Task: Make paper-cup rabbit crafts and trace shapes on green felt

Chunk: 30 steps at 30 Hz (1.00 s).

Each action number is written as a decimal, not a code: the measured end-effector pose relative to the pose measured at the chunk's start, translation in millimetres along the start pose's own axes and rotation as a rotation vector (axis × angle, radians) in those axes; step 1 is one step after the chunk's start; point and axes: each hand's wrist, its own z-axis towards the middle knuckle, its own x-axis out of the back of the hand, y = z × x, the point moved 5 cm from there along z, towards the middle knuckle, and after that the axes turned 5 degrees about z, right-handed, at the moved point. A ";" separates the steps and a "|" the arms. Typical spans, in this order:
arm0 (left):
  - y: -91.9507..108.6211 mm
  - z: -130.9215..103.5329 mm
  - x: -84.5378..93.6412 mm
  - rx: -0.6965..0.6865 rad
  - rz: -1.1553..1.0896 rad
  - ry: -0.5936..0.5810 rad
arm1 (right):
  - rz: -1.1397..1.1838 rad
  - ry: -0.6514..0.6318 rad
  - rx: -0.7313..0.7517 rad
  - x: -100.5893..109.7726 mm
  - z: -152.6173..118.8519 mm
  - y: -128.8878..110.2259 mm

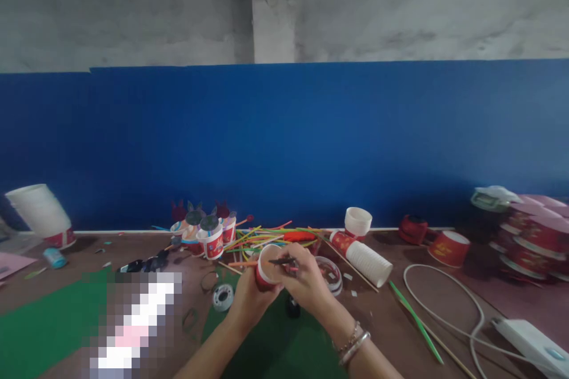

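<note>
Table (444, 320): brown, cluttered; open room only at the near edge, over the green sheet (48, 320).
Cup stack (367, 259): lying just right of the hands.
Cup (265, 269): mid-table, left hand (249, 299) wrapped shut around it.
Tool (282, 261): thin, dark, pinched in right hand (306, 284) at the rim. Best kept steady; elbows in, clear of straws (267, 237).

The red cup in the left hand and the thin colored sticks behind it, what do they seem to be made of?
The red cup looks like paper: matte white inside, printed red wall, held by the left hand. The colored sticks are thin, straight and brightly colored, probably plastic or dyed wood; it is too blurred to decide.
</note>
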 end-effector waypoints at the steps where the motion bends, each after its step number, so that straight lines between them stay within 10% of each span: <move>1: -1.1 0.0 -1.8 -0.003 -0.036 -0.012 | -0.035 -0.009 0.043 -1.5 -1.3 -3.5; 30: 5.2 -8.6 7.0 -0.245 -0.069 0.117 | -0.010 -0.095 0.050 0.1 -8.2 -23.8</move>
